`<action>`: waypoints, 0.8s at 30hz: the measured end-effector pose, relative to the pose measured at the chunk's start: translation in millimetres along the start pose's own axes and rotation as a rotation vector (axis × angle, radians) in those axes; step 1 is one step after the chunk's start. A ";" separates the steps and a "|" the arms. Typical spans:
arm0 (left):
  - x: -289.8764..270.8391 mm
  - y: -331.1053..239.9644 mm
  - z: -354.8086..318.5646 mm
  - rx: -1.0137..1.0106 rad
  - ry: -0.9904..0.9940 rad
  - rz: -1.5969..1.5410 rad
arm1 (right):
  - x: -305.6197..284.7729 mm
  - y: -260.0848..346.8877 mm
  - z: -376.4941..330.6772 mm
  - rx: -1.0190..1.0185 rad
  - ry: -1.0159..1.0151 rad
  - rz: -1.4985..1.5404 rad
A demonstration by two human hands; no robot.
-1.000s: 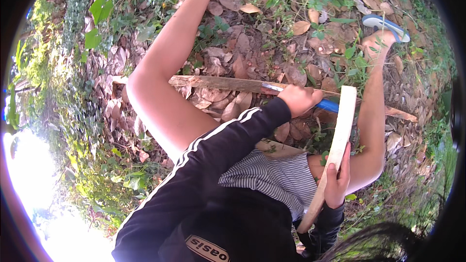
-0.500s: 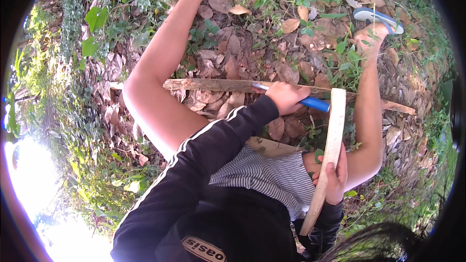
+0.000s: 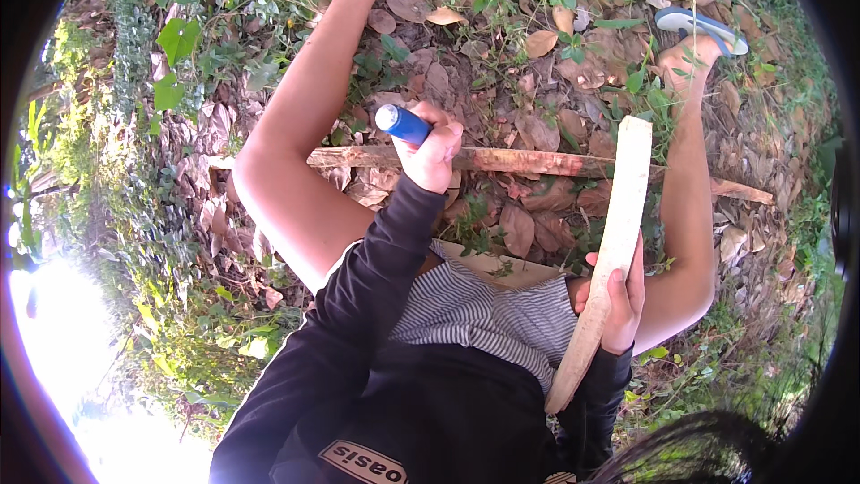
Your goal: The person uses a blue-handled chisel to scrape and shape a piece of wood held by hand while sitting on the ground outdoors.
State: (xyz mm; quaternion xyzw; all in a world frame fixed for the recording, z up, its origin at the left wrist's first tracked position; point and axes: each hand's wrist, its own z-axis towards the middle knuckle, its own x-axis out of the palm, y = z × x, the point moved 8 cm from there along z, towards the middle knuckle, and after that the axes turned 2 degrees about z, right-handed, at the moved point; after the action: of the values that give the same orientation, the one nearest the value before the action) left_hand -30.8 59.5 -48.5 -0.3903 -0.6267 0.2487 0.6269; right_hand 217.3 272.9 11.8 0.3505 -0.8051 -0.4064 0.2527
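My left hand (image 3: pixel 430 145) is closed around the blue handle (image 3: pixel 408 125) of a tool and holds it up over the ground between my legs. The handle's pale butt end points up and to the left; its metal part is hidden behind the hand. My right hand (image 3: pixel 623 309) grips a long, pale strip of wood (image 3: pixel 618 233) near its lower half. My thumb lies on its near face and my fingers are behind it. The strip stands tilted, its top leaning right and its lower end by my lap. Tool and strip are apart.
A rough brown length of wood (image 3: pixel 528 161) lies across the ground between my legs, passing behind my left hand and the strip. Beneath my striped shorts shows a pale board (image 3: pixel 502 267). Dry leaves (image 3: pixel 537 130) and green plants (image 3: pixel 215 0) surround my sandalled feet.
My left hand has swung the blue-handled tool left and up, away from the strip, and turned it so the butt end shows. My right hand still holds the strip, whose top has risen slightly.
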 end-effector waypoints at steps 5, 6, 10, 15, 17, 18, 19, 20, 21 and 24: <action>0.6 5.0 -0.5 -0.001 0.000 0.046 | 3.1 12.6 0.4 -0.024 -0.010 -0.045; -2.0 5.2 -0.2 0.014 0.001 0.091 | 6.9 16.4 0.8 -0.033 0.011 -0.072; -8.9 10.1 -2.0 0.019 -0.009 0.158 | 22.7 31.5 0.5 -0.077 0.100 -0.170; -7.6 12.3 -5.2 -0.002 0.002 0.194 | 47.2 50.8 3.0 -0.144 0.230 -0.224; -8.1 11.8 -5.7 0.009 0.024 0.273 | 57.3 69.2 2.6 -0.259 0.329 -0.440; -8.2 13.1 -5.2 0.011 0.024 0.265 | 66.8 82.3 1.1 -0.416 0.364 -0.513; -8.1 15.0 -4.6 0.013 0.024 0.257 | 75.6 95.3 -2.0 -0.583 0.386 -0.586; -8.6 16.5 -4.2 0.015 0.024 0.249 | 83.8 107.4 -5.9 -0.750 0.394 -0.650; -18.6 26.3 -5.3 -0.074 -0.033 0.226 | 97.1 118.6 -10.2 -0.928 0.408 -0.628; -15.8 20.1 -8.3 0.170 -0.181 0.197 | 131.4 128.5 -15.5 -1.002 0.530 -0.969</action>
State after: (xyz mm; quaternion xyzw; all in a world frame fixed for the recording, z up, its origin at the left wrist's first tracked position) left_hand -20.5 56.8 -73.3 -0.3715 -0.6161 0.3951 0.5713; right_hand 99.6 218.8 143.0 0.5951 -0.1908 -0.6923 0.3607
